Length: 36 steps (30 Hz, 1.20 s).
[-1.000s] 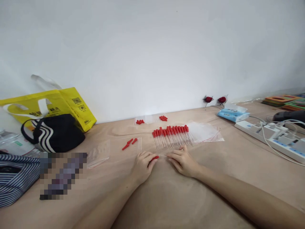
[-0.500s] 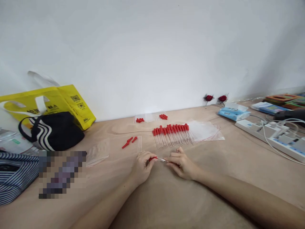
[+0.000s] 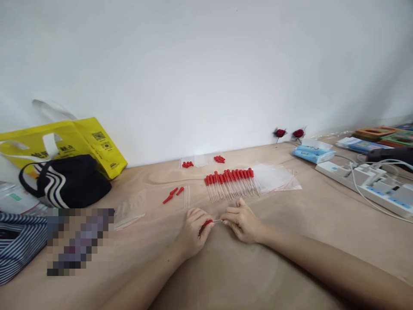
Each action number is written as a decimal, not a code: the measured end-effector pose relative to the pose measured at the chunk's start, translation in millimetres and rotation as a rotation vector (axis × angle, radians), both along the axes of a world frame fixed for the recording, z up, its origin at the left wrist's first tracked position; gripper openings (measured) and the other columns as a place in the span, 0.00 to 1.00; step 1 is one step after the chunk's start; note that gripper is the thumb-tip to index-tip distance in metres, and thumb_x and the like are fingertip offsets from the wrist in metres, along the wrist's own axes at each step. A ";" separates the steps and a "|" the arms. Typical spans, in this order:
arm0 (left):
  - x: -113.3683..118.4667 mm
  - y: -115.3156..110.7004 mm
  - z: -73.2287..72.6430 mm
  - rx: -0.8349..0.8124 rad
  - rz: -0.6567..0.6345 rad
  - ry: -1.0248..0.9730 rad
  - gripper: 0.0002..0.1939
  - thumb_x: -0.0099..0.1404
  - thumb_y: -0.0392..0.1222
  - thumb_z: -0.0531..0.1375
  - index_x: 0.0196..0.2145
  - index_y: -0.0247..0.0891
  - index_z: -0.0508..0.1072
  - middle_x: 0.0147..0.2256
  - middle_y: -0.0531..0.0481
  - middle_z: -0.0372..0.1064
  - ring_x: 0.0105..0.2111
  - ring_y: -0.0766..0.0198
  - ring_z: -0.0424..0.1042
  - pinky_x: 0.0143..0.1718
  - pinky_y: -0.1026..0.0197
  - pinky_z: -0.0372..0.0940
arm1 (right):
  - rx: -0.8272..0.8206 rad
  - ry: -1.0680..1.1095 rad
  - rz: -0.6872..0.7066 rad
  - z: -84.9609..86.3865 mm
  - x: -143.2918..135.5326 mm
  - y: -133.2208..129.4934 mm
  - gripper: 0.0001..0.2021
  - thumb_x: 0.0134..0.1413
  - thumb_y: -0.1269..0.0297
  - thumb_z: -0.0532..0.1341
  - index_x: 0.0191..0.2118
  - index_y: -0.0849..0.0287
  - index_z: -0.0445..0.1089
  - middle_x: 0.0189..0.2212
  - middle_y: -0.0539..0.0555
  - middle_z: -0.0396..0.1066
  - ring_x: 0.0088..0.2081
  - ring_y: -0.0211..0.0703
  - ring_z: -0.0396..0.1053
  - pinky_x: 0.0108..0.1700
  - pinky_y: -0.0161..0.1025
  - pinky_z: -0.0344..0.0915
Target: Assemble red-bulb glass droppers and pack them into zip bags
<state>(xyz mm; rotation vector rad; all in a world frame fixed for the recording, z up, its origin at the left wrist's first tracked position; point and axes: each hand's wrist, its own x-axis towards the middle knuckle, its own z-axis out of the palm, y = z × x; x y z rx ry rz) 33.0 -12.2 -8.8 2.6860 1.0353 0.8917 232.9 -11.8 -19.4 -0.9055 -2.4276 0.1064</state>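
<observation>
My left hand (image 3: 194, 230) is closed around a red rubber dropper bulb (image 3: 208, 222). A thin clear dropper tube (image 3: 217, 221) runs from the bulb to my right hand (image 3: 242, 222), whose fingers pinch its other end. How deep the tube sits in the bulb is hidden. Just beyond my hands lies a row of droppers (image 3: 229, 176) with red bulbs, side by side, tips toward me. Left of them are a few loose red bulbs (image 3: 173, 192) and loose clear tubes (image 3: 187, 197).
Clear plastic bags (image 3: 277, 175) lie right of the row. Small red bulbs (image 3: 220, 159) rest near the wall. A tissue pack (image 3: 312, 153) and a power strip (image 3: 364, 189) with cables stand right; a yellow bag (image 3: 80, 137) and black pouch (image 3: 80, 181) are left.
My hands have come slightly closer together, and less of the tube shows between them. The tube now looks more level. The whole view has shifted a little.
</observation>
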 end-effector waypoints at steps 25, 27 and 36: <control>-13.6 12.3 -3.2 -0.046 0.024 -0.049 0.08 0.60 0.42 0.57 0.27 0.39 0.73 0.22 0.53 0.70 0.26 0.65 0.67 0.40 0.55 0.54 | 0.095 -0.126 -0.036 11.3 2.7 6.4 0.10 0.55 0.64 0.52 0.33 0.56 0.70 0.24 0.51 0.70 0.30 0.39 0.58 0.33 0.40 0.41; -13.2 12.2 -3.6 -0.095 0.028 -0.067 0.08 0.59 0.42 0.57 0.26 0.39 0.73 0.21 0.53 0.69 0.25 0.65 0.67 0.39 0.56 0.56 | 0.088 -0.127 -0.029 11.1 3.7 7.0 0.10 0.55 0.64 0.52 0.33 0.55 0.70 0.25 0.51 0.71 0.30 0.39 0.57 0.33 0.40 0.41; -14.3 11.3 -0.6 -0.240 0.018 -0.101 0.09 0.58 0.43 0.58 0.24 0.38 0.73 0.21 0.52 0.69 0.25 0.65 0.66 0.34 0.58 0.58 | 0.097 -0.120 -0.012 13.6 6.2 5.2 0.10 0.55 0.63 0.52 0.32 0.54 0.70 0.25 0.51 0.71 0.30 0.39 0.56 0.32 0.40 0.41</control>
